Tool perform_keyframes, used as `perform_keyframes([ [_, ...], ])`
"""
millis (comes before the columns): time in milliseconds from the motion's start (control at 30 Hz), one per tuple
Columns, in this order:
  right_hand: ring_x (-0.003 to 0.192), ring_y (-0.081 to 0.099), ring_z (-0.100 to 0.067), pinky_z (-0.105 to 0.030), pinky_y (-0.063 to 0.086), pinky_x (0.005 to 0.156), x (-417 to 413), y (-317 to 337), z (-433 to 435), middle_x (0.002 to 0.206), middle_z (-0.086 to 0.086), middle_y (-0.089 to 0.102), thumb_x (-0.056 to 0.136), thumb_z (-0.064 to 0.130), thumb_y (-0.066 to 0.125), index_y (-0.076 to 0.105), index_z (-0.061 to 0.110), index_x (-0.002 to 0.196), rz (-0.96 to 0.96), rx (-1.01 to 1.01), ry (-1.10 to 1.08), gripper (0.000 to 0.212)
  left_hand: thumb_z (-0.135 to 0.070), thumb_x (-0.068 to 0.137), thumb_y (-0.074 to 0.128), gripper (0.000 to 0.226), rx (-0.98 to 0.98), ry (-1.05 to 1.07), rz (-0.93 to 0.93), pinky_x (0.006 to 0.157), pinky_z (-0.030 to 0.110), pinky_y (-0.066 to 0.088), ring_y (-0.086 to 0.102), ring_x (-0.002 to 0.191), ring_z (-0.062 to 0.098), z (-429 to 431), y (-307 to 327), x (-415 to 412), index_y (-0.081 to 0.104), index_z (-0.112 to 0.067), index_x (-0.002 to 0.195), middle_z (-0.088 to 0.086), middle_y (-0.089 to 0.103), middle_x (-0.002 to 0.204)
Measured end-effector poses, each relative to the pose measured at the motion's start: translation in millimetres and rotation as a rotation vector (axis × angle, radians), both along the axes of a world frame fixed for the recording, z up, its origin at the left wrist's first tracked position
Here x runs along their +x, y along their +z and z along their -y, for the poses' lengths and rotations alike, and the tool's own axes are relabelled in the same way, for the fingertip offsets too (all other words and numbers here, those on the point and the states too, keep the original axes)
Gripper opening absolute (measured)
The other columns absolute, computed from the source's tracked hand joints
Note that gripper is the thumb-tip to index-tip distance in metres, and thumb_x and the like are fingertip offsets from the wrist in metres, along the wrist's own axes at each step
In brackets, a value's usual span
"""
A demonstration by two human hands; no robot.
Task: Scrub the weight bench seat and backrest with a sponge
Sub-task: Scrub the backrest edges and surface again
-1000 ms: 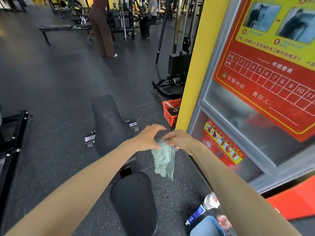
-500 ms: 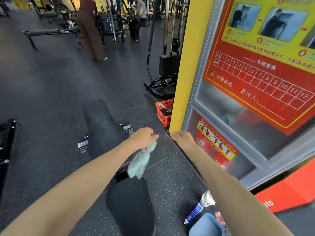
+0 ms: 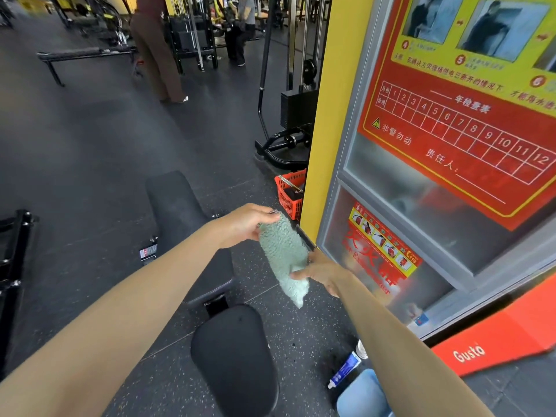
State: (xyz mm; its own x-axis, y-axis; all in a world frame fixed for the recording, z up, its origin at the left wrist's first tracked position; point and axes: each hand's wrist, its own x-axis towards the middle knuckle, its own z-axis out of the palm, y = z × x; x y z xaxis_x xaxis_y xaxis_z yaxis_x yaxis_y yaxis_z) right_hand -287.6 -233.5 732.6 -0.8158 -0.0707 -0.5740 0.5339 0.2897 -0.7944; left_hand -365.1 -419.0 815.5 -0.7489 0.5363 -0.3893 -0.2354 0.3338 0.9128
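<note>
1. Wall cabinet (image 3: 346, 188), right of view: the red poster (image 3: 451, 139) reads "年检查表", a grid numbered 1 to 12, "非警勿动" and "责任人:". The yellow steps above show 4, 5 and 6; their small print is unreadable.
2. Bench: the backrest (image 3: 183, 215) and seat (image 3: 237, 356) lie in one line running away from the person, with a gap at the hinge. Neither pad is being touched.
3. Red panel (image 3: 487, 341) leaning at floor level reads "Gusto".
4. Sponge (image 3: 282, 254), mint green and knobbly: held in the air above the floor, just to the right of the bench. Its long axis is slanted from upper left to lower right, roughly along the bench line. Judgement: the pads lie down and to the left of it, so the left hand has the shorter reach.
5. Left hand (image 3: 245, 225): fingertips and thumb pinch the sponge's upper end.
6. Right hand (image 3: 326, 273): thumb and fingers grip the lower part, with the tail hanging free below.
7. Small sticker (image 3: 382, 242) on the lower door shows "119".
8. Blue-and-white tube (image 3: 344, 371) on the floor: print too small to read. The label on the bench foot (image 3: 148, 252) is likewise illegible.
</note>
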Motion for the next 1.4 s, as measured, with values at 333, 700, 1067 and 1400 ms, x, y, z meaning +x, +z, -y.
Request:
perform_keyframes([
  [333, 0.118, 0.047, -0.023, -0.047, 0.027, 0.110, 1, -11, 20, 0.127, -0.005, 0.052, 0.060, 0.042, 0.080, 0.053, 0.025, 0.106, -0.057, -0.096, 0.053, 0.056, -0.019, 0.100, 0.045, 0.027, 0.053, 0.222, -0.040, 0.084, 0.033, 0.051, 0.065, 0.103, 0.021, 24, 3, -8, 0.062, -0.008, 0.119, 0.007, 0.068, 0.112],
  [700, 0.141, 0.029, -0.029, -0.051, 0.017, 0.117, 17, -19, 12, 0.148, -0.012, 0.038, 0.081, 0.041, 0.071, 0.044, 0.000, 0.138, -0.023, -0.143, -0.038, 0.075, -0.029, 0.092, 0.061, 0.020, -0.046, 0.449, -0.084, 0.083, 0.036, 0.050, 0.065, 0.095, 0.020, 49, -8, -8, 0.068, -0.015, 0.104, 0.002, 0.069, 0.103],
  [1067, 0.140, 0.029, -0.029, -0.052, 0.021, 0.114, 22, -33, 10, 0.154, -0.008, 0.028, 0.067, 0.021, 0.084, 0.025, 0.007, 0.148, 0.055, -0.143, -0.030, 0.101, -0.026, 0.097, 0.051, 0.021, -0.204, 0.580, -0.231, 0.090, 0.031, 0.036, 0.046, 0.108, 0.015, 55, -18, -15, 0.059, -0.013, 0.111, -0.001, 0.053, 0.116],
  [1400, 0.117, 0.052, -0.027, -0.031, 0.049, 0.067, 20, -25, -9, 0.139, -0.013, 0.048, 0.062, 0.023, 0.083, 0.041, 0.001, 0.139, 0.085, -0.257, -0.266, 0.090, -0.014, 0.084, 0.071, 0.024, -0.098, 0.459, -0.011, 0.078, 0.032, 0.049, 0.059, 0.100, 0.020, 75, -21, -10, 0.062, -0.017, 0.105, 0.003, 0.060, 0.111],
])
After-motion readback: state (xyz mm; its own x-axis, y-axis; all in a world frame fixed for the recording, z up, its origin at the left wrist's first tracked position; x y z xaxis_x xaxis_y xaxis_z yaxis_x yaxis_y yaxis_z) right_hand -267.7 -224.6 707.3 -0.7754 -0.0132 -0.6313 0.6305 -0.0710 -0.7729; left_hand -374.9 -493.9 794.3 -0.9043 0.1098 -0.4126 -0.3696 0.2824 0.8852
